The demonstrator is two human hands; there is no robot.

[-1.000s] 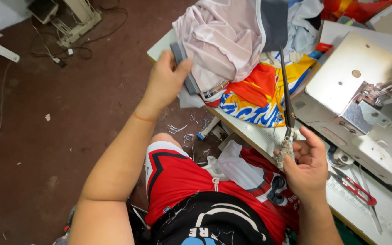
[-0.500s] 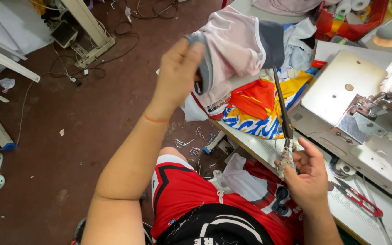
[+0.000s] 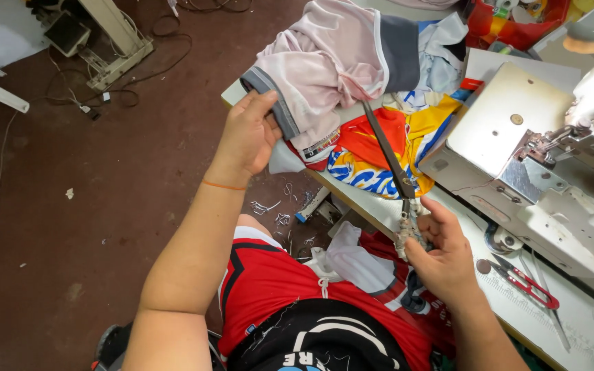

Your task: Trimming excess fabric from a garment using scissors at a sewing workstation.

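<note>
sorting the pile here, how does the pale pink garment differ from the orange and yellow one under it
The pale pink garment is plain with grey bands, while the orange and yellow garment carries bold blue and white print. The pink one lies bunched on top, its grey hem gripped by the left hand; the orange one lies flatter beneath, untouched by either hand. Both rest on the sewing table.

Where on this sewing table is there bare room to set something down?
The flat grey bed of the sewing machine is bare. A pale strip of table lies between the machine's base and the right hand. It is crowded where the left hand holds the pink garment over the colourful fabric, and by the red-handled scissors.
</note>
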